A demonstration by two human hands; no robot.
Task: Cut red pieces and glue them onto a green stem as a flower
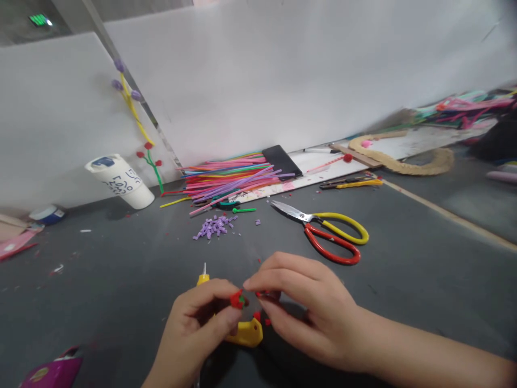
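Observation:
My left hand (200, 318) pinches a small red and green craft piece (238, 299) between thumb and fingers. Just to its right, my right hand (309, 307) has thumb and fingertips closed on a tiny red piece (260, 294), mostly hidden by the fingers. Beneath both hands lies a yellow glue gun (248, 333), its metal nozzle pointing away from me and its body partly covered by my left hand. A few red bits (257, 315) lie beside it. Beyond my right hand rest scissors (323, 226) with one red and one yellow handle, blades slightly apart.
A pile of purple bits (214, 226) lies ahead, before a bundle of coloured pipe cleaners (230, 178). At left stand a white cup (121, 180) and a green-stemmed flower (152, 164). A yellow cutter (357, 183) and tan curved piece (424, 164) lie right, by the white partition (283, 70).

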